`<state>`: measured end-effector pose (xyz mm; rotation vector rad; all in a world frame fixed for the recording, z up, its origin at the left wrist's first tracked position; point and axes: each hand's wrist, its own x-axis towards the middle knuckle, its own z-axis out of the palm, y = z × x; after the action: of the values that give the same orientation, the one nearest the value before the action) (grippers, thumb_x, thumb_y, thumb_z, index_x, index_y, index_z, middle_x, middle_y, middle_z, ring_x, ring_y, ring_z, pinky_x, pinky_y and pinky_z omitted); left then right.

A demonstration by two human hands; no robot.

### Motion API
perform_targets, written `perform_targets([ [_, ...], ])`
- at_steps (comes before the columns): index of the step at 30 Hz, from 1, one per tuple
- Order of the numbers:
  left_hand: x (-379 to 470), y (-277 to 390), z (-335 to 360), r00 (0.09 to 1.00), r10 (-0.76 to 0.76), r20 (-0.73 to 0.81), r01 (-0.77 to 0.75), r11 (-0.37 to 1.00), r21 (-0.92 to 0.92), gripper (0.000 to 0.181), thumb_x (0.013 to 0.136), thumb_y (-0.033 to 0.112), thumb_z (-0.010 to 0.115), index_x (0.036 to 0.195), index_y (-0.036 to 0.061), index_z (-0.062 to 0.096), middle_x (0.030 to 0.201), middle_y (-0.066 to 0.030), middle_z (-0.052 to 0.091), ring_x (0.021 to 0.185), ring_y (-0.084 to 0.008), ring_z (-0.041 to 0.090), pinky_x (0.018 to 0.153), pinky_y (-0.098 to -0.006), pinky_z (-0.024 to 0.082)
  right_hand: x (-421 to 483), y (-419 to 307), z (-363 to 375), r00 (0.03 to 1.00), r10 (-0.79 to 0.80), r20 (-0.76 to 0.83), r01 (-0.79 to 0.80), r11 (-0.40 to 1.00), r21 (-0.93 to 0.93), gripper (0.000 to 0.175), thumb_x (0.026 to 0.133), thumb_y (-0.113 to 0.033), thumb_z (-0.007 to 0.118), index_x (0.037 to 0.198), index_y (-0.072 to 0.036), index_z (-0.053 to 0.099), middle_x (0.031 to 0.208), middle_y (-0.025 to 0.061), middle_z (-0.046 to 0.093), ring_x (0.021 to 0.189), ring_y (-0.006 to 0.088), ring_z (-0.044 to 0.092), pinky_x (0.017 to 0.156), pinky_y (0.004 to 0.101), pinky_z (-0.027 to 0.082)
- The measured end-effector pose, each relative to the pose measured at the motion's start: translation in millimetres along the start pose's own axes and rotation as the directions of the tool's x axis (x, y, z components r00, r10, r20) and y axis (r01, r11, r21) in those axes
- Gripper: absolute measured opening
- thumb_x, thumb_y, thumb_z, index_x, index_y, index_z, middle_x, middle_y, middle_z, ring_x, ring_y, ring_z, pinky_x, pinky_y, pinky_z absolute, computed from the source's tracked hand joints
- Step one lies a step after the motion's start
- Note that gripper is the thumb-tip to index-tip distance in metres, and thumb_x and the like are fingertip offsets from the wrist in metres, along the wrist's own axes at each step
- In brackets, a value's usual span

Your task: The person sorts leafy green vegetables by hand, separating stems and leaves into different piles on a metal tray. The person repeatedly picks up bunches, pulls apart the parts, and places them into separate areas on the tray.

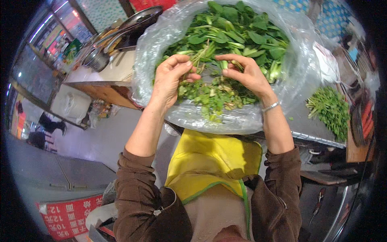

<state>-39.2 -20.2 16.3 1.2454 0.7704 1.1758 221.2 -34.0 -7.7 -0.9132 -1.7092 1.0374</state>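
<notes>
My left hand (pixel 175 74) pinches a few thin green stems (pixel 199 57), which reach up toward the leafy heap. Across a small gap, my right hand (pixel 246 72) holds a short pale-green stalk (pixel 224 64) between thumb and fingers. Both hands are over a wide clear plastic bag (pixel 157 33), spread open with its edges puffed up. Broad-leaved greens (pixel 229 33) with thick pale stalks fill its far side. Nearer me, small leafy bits (pixel 216 95), some yellowed, lie in a loose pile. What my curled fingers cover is hidden.
To the right, a bunch of leafy greens (pixel 331 110) lies on a dark counter (pixel 308 121). A wok (pixel 140 19) and a metal pot (pixel 96 59) stand at the left on a wooden-sided counter (pixel 105 92). A yellow apron (pixel 208 154) covers my front.
</notes>
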Motion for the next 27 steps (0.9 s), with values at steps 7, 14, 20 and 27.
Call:
perform_targets([
  [7, 10, -17, 29, 0.985, -0.103, 0.138, 0.094, 0.993, 0.066, 0.02, 0.095, 0.012, 0.067, 0.112, 0.0023, 0.062, 0.091, -0.0079, 0.069, 0.075, -0.0176, 0.071, 0.065, -0.0259, 0.056, 4, 6, 6, 0.992, -0.032, -0.121, 0.047, 0.991, 0.127, 0.029, 0.098, -0.022, 0.066, 0.119, -0.003, 0.072, 0.078, -0.0091, 0.057, 0.064, 0.0001, 0.042, 0.056, 0.02, 0.033],
  [14, 18, -24, 41, 0.968, -0.107, 0.227, 0.058, 0.975, 0.214, 0.016, 0.093, 0.009, 0.069, 0.103, -0.0022, 0.066, 0.088, -0.0053, 0.068, 0.069, -0.0124, 0.064, 0.062, -0.0255, 0.052, 5, 9, -5, 0.969, 0.014, -0.245, 0.109, 0.869, 0.483, 0.029, 0.102, -0.03, 0.063, 0.115, -0.005, 0.066, 0.066, -0.0106, 0.038, 0.052, 0.0008, 0.029, 0.045, 0.0192, 0.021],
  [20, 14, -21, 21, 0.987, -0.09, 0.133, 0.033, 0.925, 0.378, 0.014, 0.096, 0.013, 0.067, 0.101, -0.0002, 0.068, 0.084, -0.002, 0.067, 0.071, -0.0093, 0.062, 0.064, -0.025, 0.052, 4, 6, -21, 0.966, -0.016, -0.258, 0.187, 0.735, 0.652, 0.029, 0.105, -0.026, 0.057, 0.116, 0.0, 0.063, 0.082, 0.0008, 0.06, 0.052, -0.0001, 0.032, 0.043, 0.0159, 0.023],
  [27, 26, -13, 36, 0.949, 0.249, 0.191, -0.311, 0.831, 0.462, 0.029, 0.093, 0.01, 0.069, 0.121, 0.0018, 0.069, 0.099, -0.0055, 0.073, 0.086, -0.0103, 0.066, 0.079, -0.0268, 0.054, 2, 4, -11, 0.995, -0.044, -0.091, 0.078, 0.911, 0.405, 0.029, 0.103, -0.024, 0.058, 0.121, -0.004, 0.067, 0.081, -0.0013, 0.066, 0.051, -0.0001, 0.035, 0.046, 0.0162, 0.027],
])
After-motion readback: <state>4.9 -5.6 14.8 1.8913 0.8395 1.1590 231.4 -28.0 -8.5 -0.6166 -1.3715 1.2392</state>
